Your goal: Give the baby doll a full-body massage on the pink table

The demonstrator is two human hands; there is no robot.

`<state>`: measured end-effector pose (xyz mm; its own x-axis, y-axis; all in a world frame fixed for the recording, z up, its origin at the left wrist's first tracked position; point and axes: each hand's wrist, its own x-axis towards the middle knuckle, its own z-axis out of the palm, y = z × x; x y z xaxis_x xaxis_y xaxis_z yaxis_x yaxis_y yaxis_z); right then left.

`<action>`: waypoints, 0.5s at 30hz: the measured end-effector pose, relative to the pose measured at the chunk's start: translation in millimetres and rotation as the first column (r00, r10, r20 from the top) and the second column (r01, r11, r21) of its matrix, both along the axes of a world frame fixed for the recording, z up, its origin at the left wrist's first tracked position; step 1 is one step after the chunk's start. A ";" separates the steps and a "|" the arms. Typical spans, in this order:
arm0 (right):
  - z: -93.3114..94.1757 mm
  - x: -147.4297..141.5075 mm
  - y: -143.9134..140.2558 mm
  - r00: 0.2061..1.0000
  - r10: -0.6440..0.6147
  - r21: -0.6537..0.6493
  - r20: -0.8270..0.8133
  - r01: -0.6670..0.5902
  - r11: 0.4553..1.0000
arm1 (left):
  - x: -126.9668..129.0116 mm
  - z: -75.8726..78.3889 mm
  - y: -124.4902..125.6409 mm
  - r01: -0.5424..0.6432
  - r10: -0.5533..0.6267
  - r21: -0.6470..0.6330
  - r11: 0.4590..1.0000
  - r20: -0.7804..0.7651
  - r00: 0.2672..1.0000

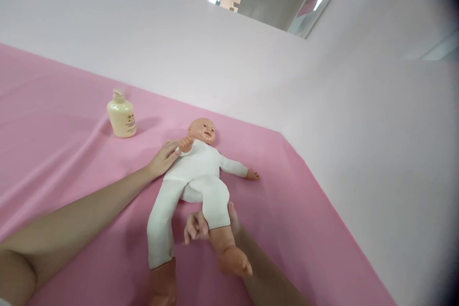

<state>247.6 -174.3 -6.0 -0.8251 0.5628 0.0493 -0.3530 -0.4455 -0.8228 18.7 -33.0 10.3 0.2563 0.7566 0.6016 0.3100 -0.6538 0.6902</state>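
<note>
Pink sheet (64,119), white-suited doll (199,167), bare feet

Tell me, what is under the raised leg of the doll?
Under the doll's raised leg is the right hand, fingers curled around the calf from below. Its palm is hidden by the leg. Beneath lies the pink cloth. The left hand touches the doll's arm.

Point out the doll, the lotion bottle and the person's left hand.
doll (199,165): head view, on its white torso.
lotion bottle (122,118): head view, on the cream body.
left hand (163,158): head view, back of the hand at the doll's arm.
</note>
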 end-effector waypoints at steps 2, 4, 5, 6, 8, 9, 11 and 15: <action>7.7 -1.5 0.3 0.994 -0.090 -0.067 -0.058 0.087 0.994 | -0.1 2.1 -1.3 0.021 -0.019 0.038 0.999 -0.059 0.998; 16.9 -2.8 0.7 0.985 -0.168 -0.136 -0.050 0.160 0.978 | -0.2 2.5 -2.5 0.024 -0.020 0.045 0.999 -0.085 0.996; 21.0 -3.2 0.9 0.980 -0.193 -0.162 -0.046 0.183 0.970 | -0.3 2.2 -2.8 0.025 -0.020 0.046 0.999 -0.092 0.996; 24.2 -3.5 1.2 0.977 -0.210 -0.181 -0.045 0.198 0.963 | -0.4 1.8 -3.0 0.027 -0.022 0.048 0.998 -0.097 0.995; 27.7 -3.8 1.7 0.972 -0.229 -0.202 -0.046 0.216 0.955 | -0.6 0.7 -2.8 0.034 -0.028 0.056 0.998 -0.102 0.994; 28.2 -3.8 1.9 0.971 -0.235 -0.204 -0.041 0.222 0.954 | -0.8 0.3 -2.5 0.036 -0.030 0.061 0.998 -0.100 0.995; 27.8 -3.7 2.2 0.970 -0.243 -0.198 -0.025 0.234 0.952 | -1.1 -0.6 -1.9 0.037 -0.030 0.065 0.997 -0.098 0.995; 25.7 -3.4 2.9 0.967 -0.253 -0.189 -0.011 0.247 0.950 | -1.4 -1.6 -1.5 0.037 -0.031 0.056 0.998 -0.098 0.995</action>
<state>244.2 -171.4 19.7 -0.6563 0.7529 -0.0487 -0.4996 -0.4820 -0.7198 17.2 -34.5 8.6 0.3407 0.7112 0.6149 0.3503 -0.7030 0.6189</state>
